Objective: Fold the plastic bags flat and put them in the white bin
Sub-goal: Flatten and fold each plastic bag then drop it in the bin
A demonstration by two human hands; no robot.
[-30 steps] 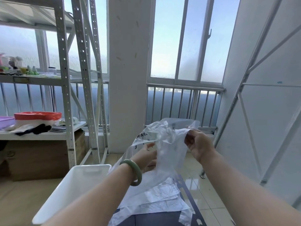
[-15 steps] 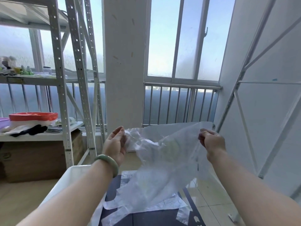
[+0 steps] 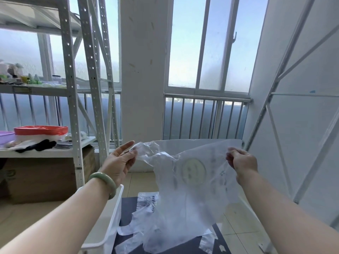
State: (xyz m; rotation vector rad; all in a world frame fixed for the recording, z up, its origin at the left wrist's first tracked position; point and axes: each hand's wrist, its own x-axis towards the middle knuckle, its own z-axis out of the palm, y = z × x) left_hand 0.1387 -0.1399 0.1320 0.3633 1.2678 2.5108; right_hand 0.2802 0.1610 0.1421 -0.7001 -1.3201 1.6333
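Note:
A clear plastic bag (image 3: 192, 182) with a pale round print hangs spread in the air in front of me. My left hand (image 3: 119, 164), with a green bangle on the wrist, pinches its upper left corner between thumb and fingers. My right hand (image 3: 242, 162) is closed on its upper right corner. The bag's lower end droops onto more plastic bags (image 3: 146, 200) lying on a dark table (image 3: 128, 208). The white bin (image 3: 113, 220) stands at the table's left side, under my left forearm; its inside is mostly hidden.
A white metal shelf rack (image 3: 73, 107) stands at the left, with a red-rimmed basin (image 3: 41, 131) and dark cloth on its shelf and cardboard boxes (image 3: 42, 178) below. A white pillar (image 3: 143, 70) and railed windows are ahead. A white frame (image 3: 275, 107) is at the right.
My hands have moved apart and up, stretching the bag from a bunched shape into a wide sheet. The left hand has shifted from under the bag to its upper left corner.

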